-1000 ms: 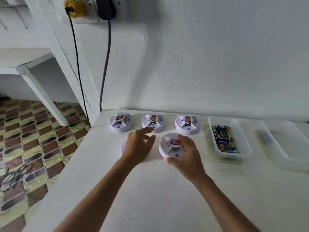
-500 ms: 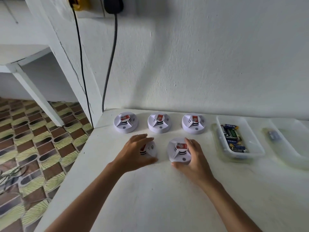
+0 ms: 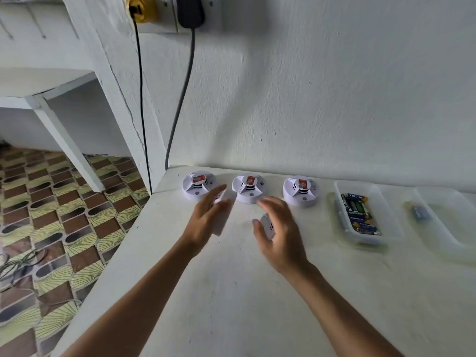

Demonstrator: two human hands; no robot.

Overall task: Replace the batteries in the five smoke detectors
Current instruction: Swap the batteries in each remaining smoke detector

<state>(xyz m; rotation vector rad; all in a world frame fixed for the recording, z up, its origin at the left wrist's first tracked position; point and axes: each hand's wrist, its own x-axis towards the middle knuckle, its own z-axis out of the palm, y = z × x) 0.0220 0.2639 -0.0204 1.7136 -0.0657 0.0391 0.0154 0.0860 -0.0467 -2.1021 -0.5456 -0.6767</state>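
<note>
Three smoke detectors [image 3: 249, 188] stand in a row against the wall; a fourth [image 3: 268, 225] lies half hidden under your right hand [image 3: 279, 235], whose fingers arch loosely over it. Your blurred left hand [image 3: 208, 222] covers something white; I cannot tell its grip. Replacement batteries [image 3: 356, 212] wait in the clear tray [image 3: 360, 239], just beside the row for easy reach.

Both bare forearms reach forward side by side. The left hand [image 3: 206, 222] is blurred, fingers stretched forward. The right hand [image 3: 279, 233] has its fingers loosely spread and slightly bent, thumb apart.
</note>
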